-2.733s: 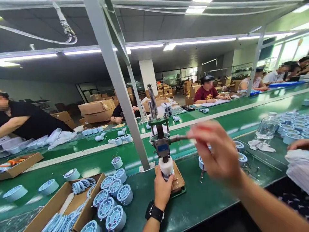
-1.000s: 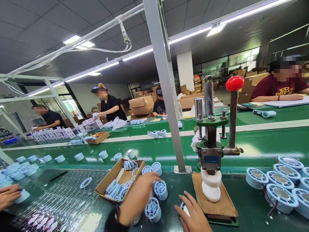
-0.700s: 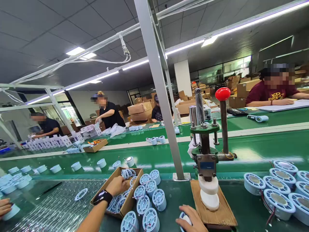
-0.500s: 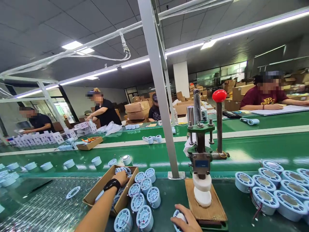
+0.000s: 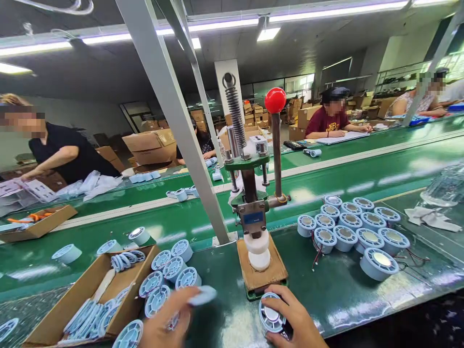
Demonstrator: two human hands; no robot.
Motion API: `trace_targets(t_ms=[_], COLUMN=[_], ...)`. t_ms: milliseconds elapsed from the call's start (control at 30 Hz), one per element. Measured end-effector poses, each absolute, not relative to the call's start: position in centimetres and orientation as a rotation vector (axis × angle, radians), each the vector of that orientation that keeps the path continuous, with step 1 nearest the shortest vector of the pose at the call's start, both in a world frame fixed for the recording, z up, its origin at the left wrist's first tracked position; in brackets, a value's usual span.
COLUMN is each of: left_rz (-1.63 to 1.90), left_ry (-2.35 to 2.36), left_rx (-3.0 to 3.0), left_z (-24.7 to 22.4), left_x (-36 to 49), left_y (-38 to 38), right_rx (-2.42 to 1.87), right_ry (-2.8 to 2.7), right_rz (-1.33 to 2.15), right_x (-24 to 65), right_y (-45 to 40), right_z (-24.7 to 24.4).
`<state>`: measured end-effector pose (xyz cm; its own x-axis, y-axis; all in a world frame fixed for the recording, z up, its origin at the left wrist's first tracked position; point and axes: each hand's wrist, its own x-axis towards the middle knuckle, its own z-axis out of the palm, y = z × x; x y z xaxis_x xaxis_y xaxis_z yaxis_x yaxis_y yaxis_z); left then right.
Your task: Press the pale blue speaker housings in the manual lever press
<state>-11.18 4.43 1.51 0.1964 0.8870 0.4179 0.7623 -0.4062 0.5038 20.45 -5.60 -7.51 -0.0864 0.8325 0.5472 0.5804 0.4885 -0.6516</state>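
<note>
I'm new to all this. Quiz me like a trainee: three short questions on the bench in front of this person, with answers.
1. Which colour is the ball knob on the hand press? A) yellow B) red C) black
2. True or false: the right hand grips a round light-blue housing.
3. Fill in: the cardboard box beside the left hand holds light-blue ____.

Key: 1 B; 2 true; 3 rings.

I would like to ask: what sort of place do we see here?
Most likely a factory assembly line: a hand-lever press stands with many matching light-blue round housings on both sides, and co-workers are along what looks like a green conveyor belt.
</note>
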Motion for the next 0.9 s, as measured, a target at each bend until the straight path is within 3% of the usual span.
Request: trace_targets(t_ms=[67, 167, 433, 900], left_rz=[0.898, 0.728, 0.434, 0.733], left_ry=[1.149, 1.045, 1.444, 1.575], left_rx=[2.617, 2.750, 2.414, 2.092], left_z=[-3.1, -5.9, -4.0, -4.6], left_x=[-7.8, -5.4, -3.2, -2.9], left_y=[1.6, 0.1, -1.2, -2.0], right_rx=[-1.231, -1.201, -1.188, -1.223], right_ry=[-1.775, -1.802, -1.828, -1.871], right_rz=[0.328, 0.295, 0.421, 0.090], right_x=[20.1, 19.9, 20.7, 21.6], right_y=[-5.8, -6.1, -7.1, -8.2], right_z=[-7.4, -7.9, -7.0, -5.1])
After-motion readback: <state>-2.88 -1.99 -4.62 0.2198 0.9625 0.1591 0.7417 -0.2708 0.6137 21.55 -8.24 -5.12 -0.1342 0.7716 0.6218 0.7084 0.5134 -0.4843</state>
